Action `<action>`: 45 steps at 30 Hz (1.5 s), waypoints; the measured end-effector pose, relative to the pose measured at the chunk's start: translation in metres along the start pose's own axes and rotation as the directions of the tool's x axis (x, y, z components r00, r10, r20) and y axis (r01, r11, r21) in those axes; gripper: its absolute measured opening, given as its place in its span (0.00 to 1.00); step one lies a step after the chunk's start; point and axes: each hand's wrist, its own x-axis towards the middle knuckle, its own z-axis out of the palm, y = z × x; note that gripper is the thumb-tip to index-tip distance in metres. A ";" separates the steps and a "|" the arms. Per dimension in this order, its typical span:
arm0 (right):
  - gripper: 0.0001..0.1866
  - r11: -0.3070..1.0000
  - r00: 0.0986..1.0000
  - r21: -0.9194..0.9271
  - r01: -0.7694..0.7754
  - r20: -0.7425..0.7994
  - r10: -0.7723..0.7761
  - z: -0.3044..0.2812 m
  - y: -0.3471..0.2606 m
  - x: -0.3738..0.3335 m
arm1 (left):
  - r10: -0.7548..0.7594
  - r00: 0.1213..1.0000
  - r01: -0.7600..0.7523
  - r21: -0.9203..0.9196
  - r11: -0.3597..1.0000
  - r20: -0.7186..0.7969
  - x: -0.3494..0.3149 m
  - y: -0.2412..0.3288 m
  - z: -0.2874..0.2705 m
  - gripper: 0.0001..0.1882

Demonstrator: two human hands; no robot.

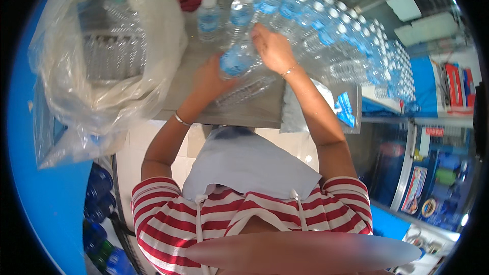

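Left grip (pixel 210 79) around one blue-labelled bottle (pixel 234 63), right grip (pixel 275 52) just beside it, closure unclear; one plastic bag (pixel 165 56) leftward.

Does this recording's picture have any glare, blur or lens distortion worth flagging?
Head view: black corners, with the blue panel bowing along the left rim; head view: shiny highlights on the clear plastic bag; head view: the left hand and the bottle it holds look slightly soft, perhaps from motion; head view: a heavily blurred oval at the bottom.
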 end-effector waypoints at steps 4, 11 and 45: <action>0.17 0.935 0.982 0.320 -0.154 -0.055 0.181 -0.030 0.055 -0.077 | 0.039 0.960 -0.051 -0.033 0.998 -0.276 0.001 -0.061 0.024 0.43; 0.13 0.524 0.640 -0.367 -0.768 -0.467 0.611 -0.061 0.292 -0.259 | -0.015 0.938 -0.010 -0.072 0.997 -0.347 0.026 -0.143 0.040 0.42; 0.04 0.442 0.979 0.887 -0.137 0.055 0.194 -0.013 0.012 0.031 | -0.245 0.888 0.050 -0.447 0.893 -0.389 0.079 0.047 -0.010 0.35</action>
